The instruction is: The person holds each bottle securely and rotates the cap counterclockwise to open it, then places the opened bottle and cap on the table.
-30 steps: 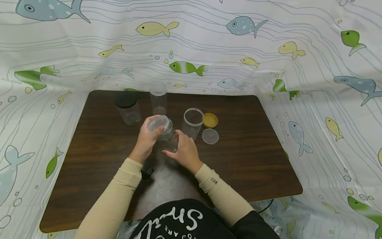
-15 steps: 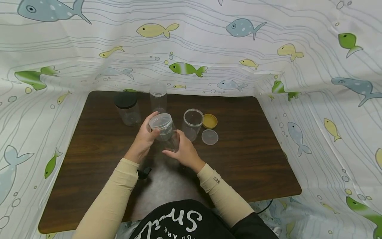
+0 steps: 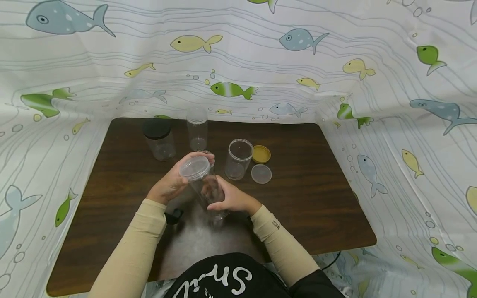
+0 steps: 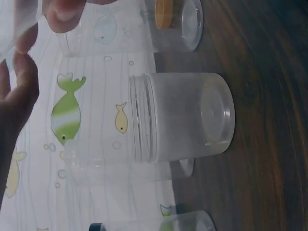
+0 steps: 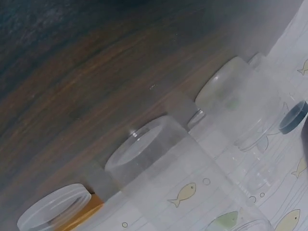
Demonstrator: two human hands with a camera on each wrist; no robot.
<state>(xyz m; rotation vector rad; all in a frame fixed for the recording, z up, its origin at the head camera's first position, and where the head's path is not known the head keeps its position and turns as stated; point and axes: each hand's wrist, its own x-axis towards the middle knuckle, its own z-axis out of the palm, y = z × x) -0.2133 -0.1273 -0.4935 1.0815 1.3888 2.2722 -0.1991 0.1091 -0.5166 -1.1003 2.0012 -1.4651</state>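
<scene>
Both hands hold a tall clear jar [image 3: 203,191], tilted so that its top points up and left. A translucent lid [image 3: 194,167] sits on that top. My left hand [image 3: 169,180] grips the jar near the lid, its fingers passing behind. Lower down, my right hand [image 3: 236,198] grips the body with the thumb across the near side. In the left wrist view, fingers and part of a translucent lid [image 4: 14,24] show at the upper left corner. Behind the held jar stands a wide lidless jar [image 4: 183,115] with a threaded neck, mostly hidden in the head view.
A black-lidded jar [image 3: 160,142] and a tall clear jar [image 3: 197,134] stand at the back left. Right of the hands are an open clear jar [image 3: 238,161], a yellow lid [image 3: 261,154] and a translucent disc lid [image 3: 261,174]. A patterned curtain [image 3: 238,62] surrounds the brown table [image 3: 316,198].
The lidded jar has come down and toward my body, and its full length now shows. My left hand has shifted slightly down and left; my right hand has moved down with the jar.
</scene>
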